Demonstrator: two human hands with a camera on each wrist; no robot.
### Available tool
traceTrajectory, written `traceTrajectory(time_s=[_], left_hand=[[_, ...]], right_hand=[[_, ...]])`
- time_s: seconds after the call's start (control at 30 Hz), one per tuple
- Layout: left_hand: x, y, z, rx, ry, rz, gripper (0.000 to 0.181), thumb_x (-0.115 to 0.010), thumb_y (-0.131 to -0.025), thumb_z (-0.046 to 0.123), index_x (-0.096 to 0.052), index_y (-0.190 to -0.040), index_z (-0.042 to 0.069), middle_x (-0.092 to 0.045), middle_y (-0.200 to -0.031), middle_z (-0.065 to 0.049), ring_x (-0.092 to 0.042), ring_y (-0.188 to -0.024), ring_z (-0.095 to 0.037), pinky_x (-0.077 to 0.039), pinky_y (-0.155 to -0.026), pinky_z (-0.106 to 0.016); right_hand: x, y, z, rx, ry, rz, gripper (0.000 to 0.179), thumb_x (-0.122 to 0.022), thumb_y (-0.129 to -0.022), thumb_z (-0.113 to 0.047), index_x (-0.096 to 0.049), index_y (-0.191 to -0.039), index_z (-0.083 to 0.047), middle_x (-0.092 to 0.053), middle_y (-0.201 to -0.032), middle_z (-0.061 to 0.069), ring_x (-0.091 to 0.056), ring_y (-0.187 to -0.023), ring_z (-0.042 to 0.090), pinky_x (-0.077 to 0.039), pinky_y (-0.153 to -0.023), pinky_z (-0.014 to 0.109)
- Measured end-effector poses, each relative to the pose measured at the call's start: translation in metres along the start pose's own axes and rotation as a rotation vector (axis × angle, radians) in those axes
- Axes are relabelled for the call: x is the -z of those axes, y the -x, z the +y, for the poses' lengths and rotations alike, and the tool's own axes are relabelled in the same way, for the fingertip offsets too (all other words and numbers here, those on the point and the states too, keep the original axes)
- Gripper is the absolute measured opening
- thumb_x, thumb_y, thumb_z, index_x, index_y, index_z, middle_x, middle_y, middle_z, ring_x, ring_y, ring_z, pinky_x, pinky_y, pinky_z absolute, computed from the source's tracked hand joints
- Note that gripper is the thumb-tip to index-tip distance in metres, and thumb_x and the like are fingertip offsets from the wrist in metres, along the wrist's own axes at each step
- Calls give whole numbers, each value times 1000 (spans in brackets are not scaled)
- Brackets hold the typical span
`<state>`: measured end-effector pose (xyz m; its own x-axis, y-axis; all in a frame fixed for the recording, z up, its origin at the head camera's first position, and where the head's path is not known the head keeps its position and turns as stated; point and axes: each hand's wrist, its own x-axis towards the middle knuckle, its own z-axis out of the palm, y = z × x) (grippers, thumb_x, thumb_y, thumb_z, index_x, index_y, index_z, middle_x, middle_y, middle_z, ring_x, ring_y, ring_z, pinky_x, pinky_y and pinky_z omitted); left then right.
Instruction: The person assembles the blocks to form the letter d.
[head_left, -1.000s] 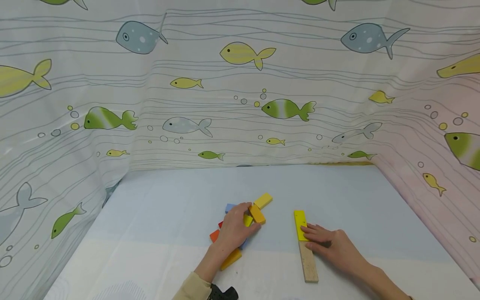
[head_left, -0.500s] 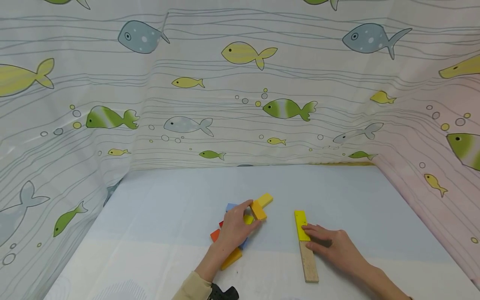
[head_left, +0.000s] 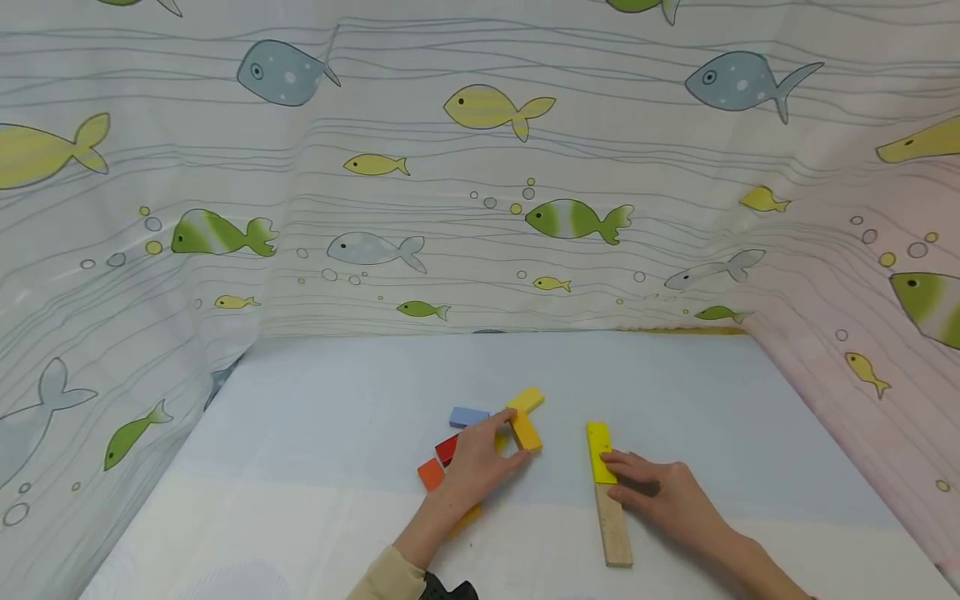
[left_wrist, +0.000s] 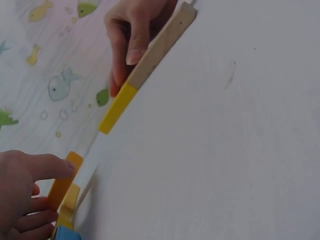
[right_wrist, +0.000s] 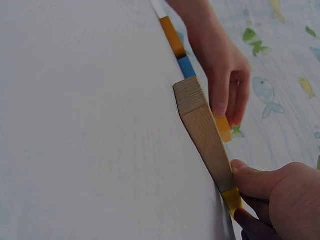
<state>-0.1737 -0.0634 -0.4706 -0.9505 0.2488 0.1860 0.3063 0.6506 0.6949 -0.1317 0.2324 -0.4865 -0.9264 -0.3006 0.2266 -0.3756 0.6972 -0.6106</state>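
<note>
In the head view my left hand [head_left: 472,462] pinches a yellow-orange wooden block [head_left: 527,431] between thumb and fingers, at the right side of a loose group of blocks. The left wrist view shows that block [left_wrist: 66,180] tilted in the fingers. Further right, a bright yellow block [head_left: 598,446] and a plain wooden block [head_left: 614,529] lie end to end in one line. My right hand [head_left: 678,500] touches their right side near the joint, fingertips on the yellow block and thumb by the plain one. My left hand partly hides the group.
Around the left hand lie a blue block [head_left: 468,417], a red block [head_left: 447,450], an orange-red block [head_left: 431,475], a yellow block [head_left: 528,398] and an orange block [head_left: 467,521]. A fish-patterned curtain [head_left: 480,200] stands behind the pale tabletop [head_left: 337,392].
My left hand has gripped the yellow-orange block and shifted it slightly right, showing more of the blue and red blocks. The right hand stays against its two blocks.
</note>
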Motion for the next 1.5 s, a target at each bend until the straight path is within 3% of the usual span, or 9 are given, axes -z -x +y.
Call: traceTrajectory(time_s=[0.27, 0.57, 1.07, 1.3, 1.5], left_hand=[[-13, -10, 8, -45, 23, -85, 59, -77, -89, 30, -56, -141, 13, -64, -135, 0, -58, -123, -19, -49, -105, -40], [-33, -34, 27, -83, 23, -120, 56, -72, -93, 29, -54, -143, 13, -61, -139, -2, -57, -128, -19, -47, -107, -37], [-50, -60, 37, -9, 127, -204, 56, -69, -95, 29, -50, -146, 15, -58, -144, -3, -50, -136, -22, -40, -114, -43], [-61, -66, 36, -32, 156, -186, 54, -67, -96, 25, -50, -146, 13, -56, -145, -3, -48, -138, -21, -39, -115, -42], [-70, -73, 35, -54, 126, -149, 49, -66, -97, 20, -52, -143, 10, -56, -145, -4, -48, -138, -21, -39, -115, -39]], right_hand=[[-2, -2, 1, -35, -12, -31, 44, -75, -84, -47, -73, -122, -25, -68, -126, -12, -63, -122, 23, -51, -100, 47], [2, -1, 4, -5, -1, -15, 40, -77, -83, -44, -75, -119, -27, -69, -124, -13, -64, -120, 22, -52, -98, 47], [1, 0, 5, -26, -45, -39, 41, -75, -86, -46, -74, -120, -24, -69, -124, -12, -63, -121, 22, -52, -99, 46], [1, 0, 5, 0, -36, -46, 41, -73, -87, -47, -74, -120, -23, -68, -126, -11, -63, -122, 25, -51, -99, 47], [2, 0, 4, -1, -35, -49, 41, -73, -87, -46, -74, -121, -23, -68, -126, -11, -63, -122, 25, -51, -99, 48]])
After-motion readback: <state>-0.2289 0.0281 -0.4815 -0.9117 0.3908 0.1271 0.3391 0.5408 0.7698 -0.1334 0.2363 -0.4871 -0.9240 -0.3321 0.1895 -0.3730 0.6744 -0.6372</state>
